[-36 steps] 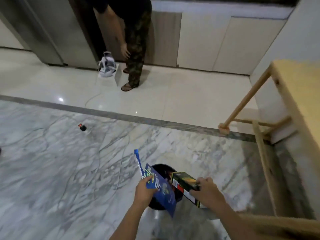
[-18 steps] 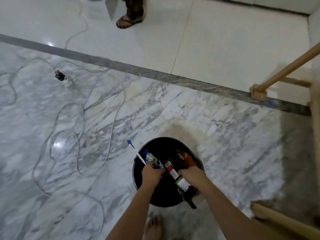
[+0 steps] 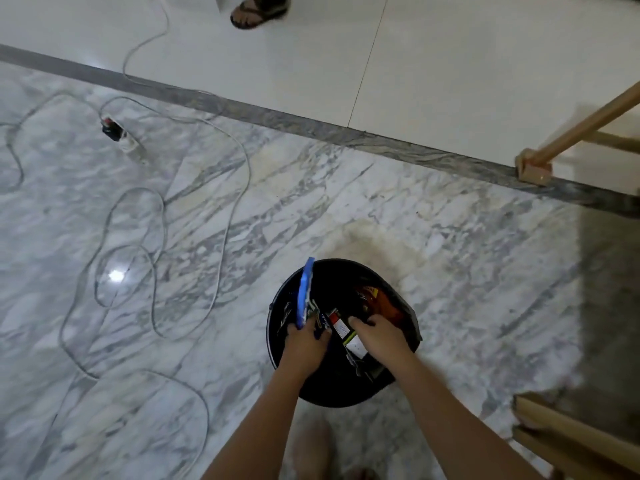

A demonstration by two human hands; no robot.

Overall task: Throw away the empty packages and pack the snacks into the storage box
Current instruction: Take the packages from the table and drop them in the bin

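A black round bin [image 3: 398, 292] stands on the marble floor right below me. Inside its mouth my left hand [image 3: 304, 344] grips a blue snack wrapper [image 3: 305, 289], whose top edge sticks up over the left rim. My right hand [image 3: 377, 337] is closed on a dark snack box [image 3: 343, 332] with a white and red label, pushed down inside the bin. An orange-brown package [image 3: 377, 299] lies deeper in the bin, behind my right hand. The storage box is not in view.
A white cable [image 3: 221, 237] loops over the floor at left, with a power strip [image 3: 121, 135] at its far end. Another person's sandalled foot [image 3: 256, 12] stands at the top. A wooden table leg [image 3: 533, 168] and frame [image 3: 571, 438] are at right. My bare foot [image 3: 311, 445] is below the bin.
My view tilted down from the room to the bin. Both hands lowered the blue wrapper and the dark box from above the bin into its mouth.
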